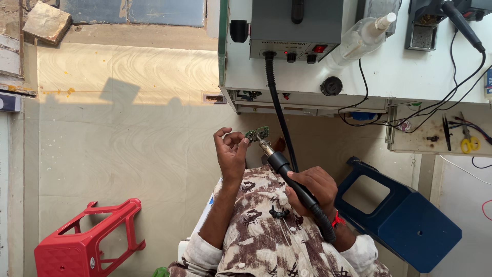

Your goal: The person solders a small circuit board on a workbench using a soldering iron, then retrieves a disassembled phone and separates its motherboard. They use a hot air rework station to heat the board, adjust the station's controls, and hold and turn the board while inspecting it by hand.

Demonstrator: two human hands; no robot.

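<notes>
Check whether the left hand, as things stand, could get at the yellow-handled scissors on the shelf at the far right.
Probably not. The left hand is pinching a small green circuit board, and the scissors lie well off to the right, past the right hand and its black hot-air handpiece.

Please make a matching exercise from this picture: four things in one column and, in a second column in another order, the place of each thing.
Things:
1. circuit board
2. hot-air wand
3. red stool
4. yellow scissors

Places:
A. on the floor at lower left, tipped on its side
B. pinched in the left hand
C. on the shelf at far right
D. gripped in the right hand, nozzle at the board

Pairs: 1-B, 2-D, 3-A, 4-C
</notes>
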